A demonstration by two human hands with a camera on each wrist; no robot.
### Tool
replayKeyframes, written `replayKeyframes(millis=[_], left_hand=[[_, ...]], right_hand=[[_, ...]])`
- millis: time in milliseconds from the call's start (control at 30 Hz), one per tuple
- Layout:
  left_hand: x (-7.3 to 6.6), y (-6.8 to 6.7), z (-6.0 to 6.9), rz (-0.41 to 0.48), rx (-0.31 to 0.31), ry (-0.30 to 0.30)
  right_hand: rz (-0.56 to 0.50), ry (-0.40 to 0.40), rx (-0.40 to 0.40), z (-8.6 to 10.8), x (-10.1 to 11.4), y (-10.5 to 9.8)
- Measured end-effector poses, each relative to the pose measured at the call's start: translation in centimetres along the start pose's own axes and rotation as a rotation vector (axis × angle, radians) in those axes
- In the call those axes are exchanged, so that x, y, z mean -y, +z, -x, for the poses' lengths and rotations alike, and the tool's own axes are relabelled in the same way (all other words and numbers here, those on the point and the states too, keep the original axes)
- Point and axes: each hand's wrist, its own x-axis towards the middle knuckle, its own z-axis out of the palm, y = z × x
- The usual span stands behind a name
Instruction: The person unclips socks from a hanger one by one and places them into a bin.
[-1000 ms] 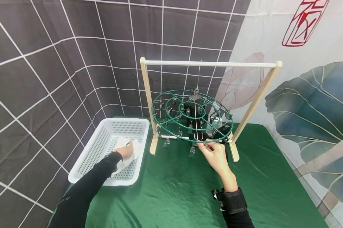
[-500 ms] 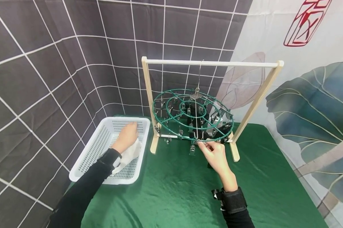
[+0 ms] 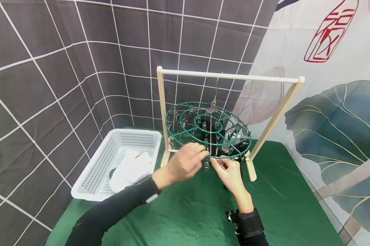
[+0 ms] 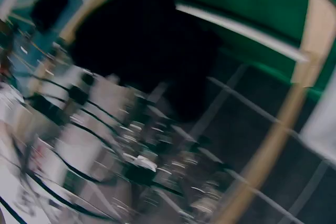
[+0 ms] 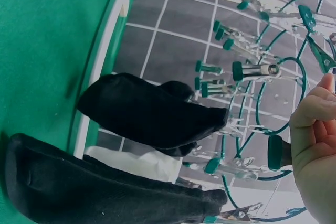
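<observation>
A round green clip hanger (image 3: pixel 172 136) with several metal clips hangs before me. Black socks (image 5: pixel 152 111) dangle from it, and a white sock (image 5: pixel 139 163) shows behind them in the right wrist view. My right hand (image 3: pixel 231 172) pinches a clip (image 5: pixel 320 56) at the hanger's front rim. Close beside it, my left hand (image 3: pixel 185 162) has curled, blurred fingers at the rim; whether they hold anything is unclear. The left wrist view is blurred and shows no left hand, only a dark sock mass (image 4: pixel 147 40) and clips.
A white plastic basket (image 3: pixel 92 171) stands on the left with white cloth (image 3: pixel 131 171) inside. The hanger hooks over the bar of a wooden stand (image 3: pixel 274 118), whose legs rest on the green tablecloth (image 3: pixel 185 212). Tile-patterned fabric (image 3: pixel 129 34) rises behind.
My left hand has left the basket and moved right to the hanger's front rim. White cloth still lies in the basket. My right hand has stayed at the rim; the head view has shifted slightly.
</observation>
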Motion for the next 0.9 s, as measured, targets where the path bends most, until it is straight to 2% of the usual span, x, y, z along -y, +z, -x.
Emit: replayKeyframes(millis=[67, 167, 300, 400, 467, 533, 633, 700, 733, 800, 867, 900], left_hand=[[-1.2, 0.7, -0.7, 0.007, 0.09, 0.024], [-2.4, 1.6, -1.4, -0.05, 0.206, -0.008], [-3.1, 2.2, -1.6, -0.176, 0.288, -0.056], [-3.1, 2.4, -1.5, -0.187, 0.32, -0.086], [-3.0, 2.5, -1.4, -0.153, 0.333, -0.117], [-2.8, 2.5, -1.2, -0.114, 0.335, -0.15], [-2.5, 2.4, -0.9, -0.071, 0.314, -0.199], [-2.2, 2.2, -0.7, -0.049, 0.29, -0.225], [-2.0, 2.2, -0.7, -0.039, 0.277, -0.234], [-1.8, 2.1, -0.6, -0.01, 0.262, -0.252], [-1.4, 1.8, -0.5, 0.016, 0.246, -0.264], [-1.3, 1.7, -0.4, 0.024, 0.241, -0.266]], right_hand=[[0.01, -0.02, -0.025, 0.2, 0.0, 0.2], [0.038, -0.051, -0.078, 0.6, 0.0, 0.6], [0.071, -0.074, -0.164, 0.9, 0.1, 1.0], [0.047, -0.096, -0.184, 1.2, 0.1, 1.0], [-0.001, -0.106, -0.182, 1.6, 0.1, 0.8], [-0.051, -0.102, -0.213, 2.0, 0.2, 0.4], [-0.061, -0.043, -0.318, 2.3, 0.9, -0.5], [-0.052, 0.049, -0.35, 2.1, 1.5, -1.3], [-0.05, 0.104, -0.332, 1.9, 1.9, -1.7], [-0.034, 0.187, -0.246, 1.7, 1.3, -2.1], [-0.028, 0.212, -0.125, 1.7, 0.3, -1.9], [-0.018, 0.196, -0.074, 1.7, -0.3, -1.7]])
